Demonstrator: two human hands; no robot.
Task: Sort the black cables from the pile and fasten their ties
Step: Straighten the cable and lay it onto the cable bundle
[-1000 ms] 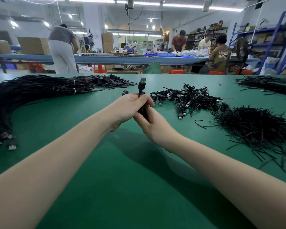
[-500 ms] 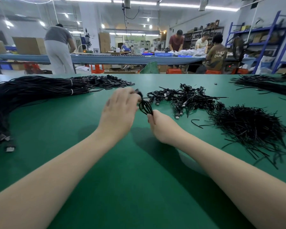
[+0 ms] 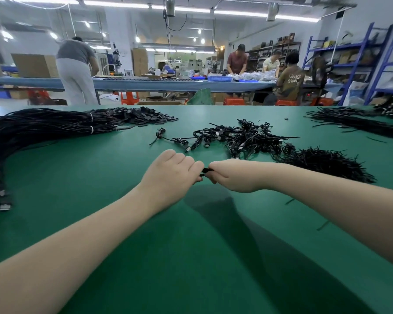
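Black cables, thin and coiled with metal plugs, lie in a tangled pile [image 3: 241, 138] toward the worktop's far edge; these look tied. One small black cable bundle [image 3: 206, 172] sits mid-worktop, pinched between the left hand [image 3: 170, 172] and right hand [image 3: 230, 175], fingers curled on it, its tie seemingly being twisted. A long untied black cable bunch [image 3: 39, 130] along the left edge remains. Loose black twist ties [image 3: 327, 162] heap beside the right arm; nothing blocks the hands.

Long cable bundle [image 3: 43, 128] left on table [image 3: 191, 257]; tangled cable pile [image 3: 241, 137] centre behind hands; loose ties heap [image 3: 322, 162] right
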